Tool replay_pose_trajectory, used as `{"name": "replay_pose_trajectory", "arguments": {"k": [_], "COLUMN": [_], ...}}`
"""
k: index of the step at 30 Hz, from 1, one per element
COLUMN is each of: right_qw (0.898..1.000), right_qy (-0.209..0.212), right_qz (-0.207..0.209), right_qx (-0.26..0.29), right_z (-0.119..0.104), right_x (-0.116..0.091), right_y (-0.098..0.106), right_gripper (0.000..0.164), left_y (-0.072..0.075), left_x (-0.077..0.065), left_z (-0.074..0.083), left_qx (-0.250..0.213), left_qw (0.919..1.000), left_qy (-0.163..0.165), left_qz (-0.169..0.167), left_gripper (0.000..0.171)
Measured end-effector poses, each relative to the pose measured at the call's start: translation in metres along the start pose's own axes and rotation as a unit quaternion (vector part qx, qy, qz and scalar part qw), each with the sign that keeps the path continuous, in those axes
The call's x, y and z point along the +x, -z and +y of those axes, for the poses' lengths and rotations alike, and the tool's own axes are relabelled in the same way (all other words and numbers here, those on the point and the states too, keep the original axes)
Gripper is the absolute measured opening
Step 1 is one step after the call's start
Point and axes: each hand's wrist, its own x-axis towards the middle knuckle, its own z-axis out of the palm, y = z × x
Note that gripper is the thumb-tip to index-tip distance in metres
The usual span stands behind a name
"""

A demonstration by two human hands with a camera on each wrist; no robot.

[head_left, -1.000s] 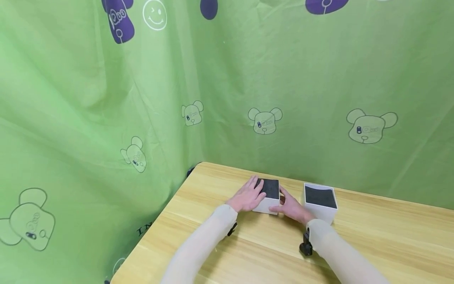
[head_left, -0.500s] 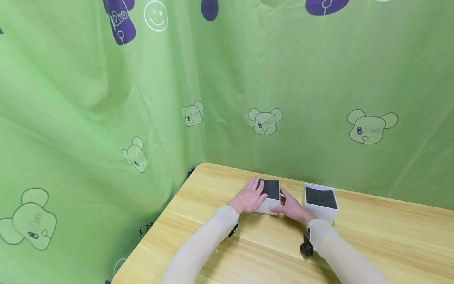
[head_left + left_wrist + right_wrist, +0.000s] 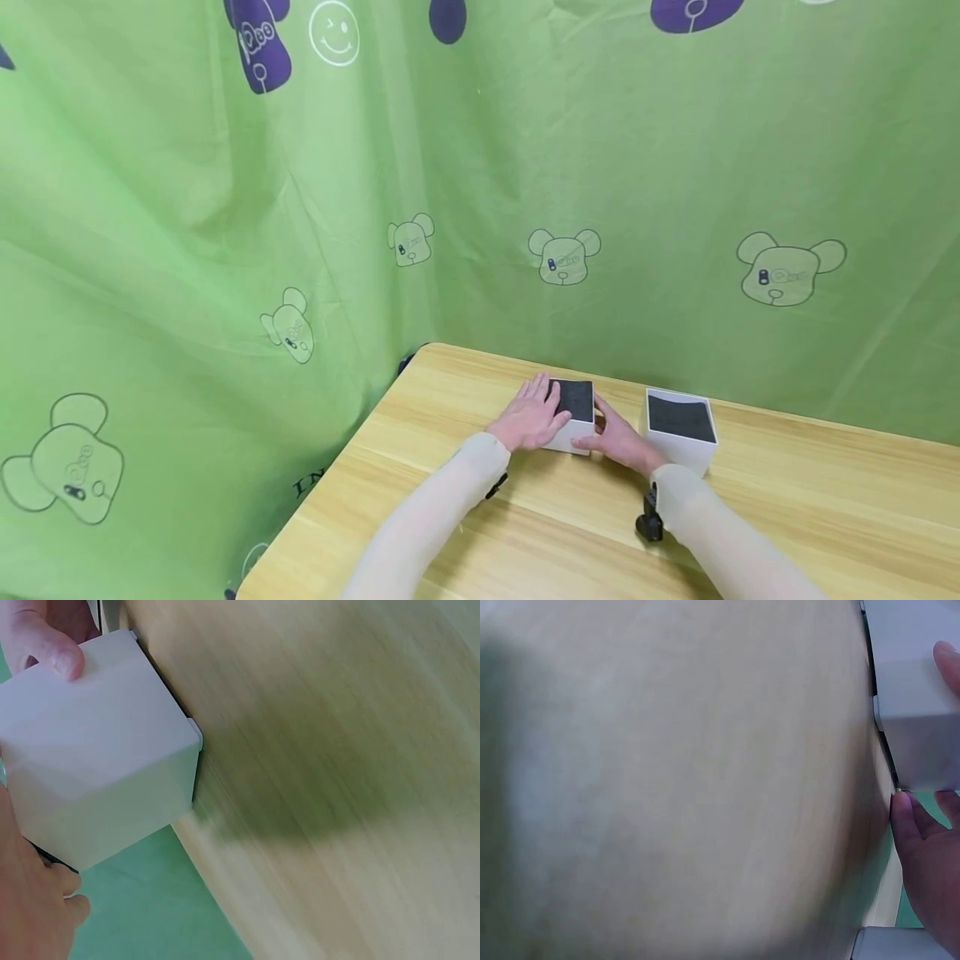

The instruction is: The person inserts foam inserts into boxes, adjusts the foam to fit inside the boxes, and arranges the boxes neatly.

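Observation:
A white square box [image 3: 567, 438] with a dark foam-like pad [image 3: 575, 400] at its open top stands near the table's back edge. My left hand [image 3: 527, 419] lies over its left side, fingers stretched along the pad's left part. From the right, my right hand [image 3: 617, 440] grips the box, thumb on the front face and fingers round the right side. The left wrist view shows the plain box front [image 3: 97, 735] close up, with the right thumb [image 3: 66, 661] on it. In the right wrist view the right fingers [image 3: 906, 814] are against the box's side.
A second white box [image 3: 678, 452], with a similar dark pad [image 3: 680, 417], stands just right of my right hand. The wooden table [image 3: 540, 542] ends in a rounded corner at back left. A green printed curtain [image 3: 480, 167] hangs behind and to the left.
My left hand has shifted very slightly to the right on the box, its thumb nearer the front edge. The right hand keeps its hold, and both boxes stay in place.

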Motion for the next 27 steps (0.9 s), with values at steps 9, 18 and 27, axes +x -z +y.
{"name": "replay_pose_trajectory", "arguments": {"k": [9,18,27], "right_qw": [1.0,1.0,1.0], "right_qy": [-0.007,0.006,0.001], "right_qz": [-0.002,-0.005,-0.002], "right_qx": [-0.002,0.005,0.003], "right_z": [-0.004,-0.003,-0.003], "right_x": [-0.001,-0.001,-0.001], "right_y": [0.0,-0.001,0.0], "right_gripper": [0.106,0.104,0.105], "left_y": [0.002,0.001,0.0], "left_x": [0.009,0.023,0.025], "left_z": [0.005,0.015,0.017], "left_qx": [0.039,0.03,0.04], "left_qw": [0.9979,0.9986,0.9981], "left_qy": [-0.019,-0.038,-0.041], "left_qz": [0.048,0.021,0.022], "left_gripper": [0.053,0.05,0.049]}}
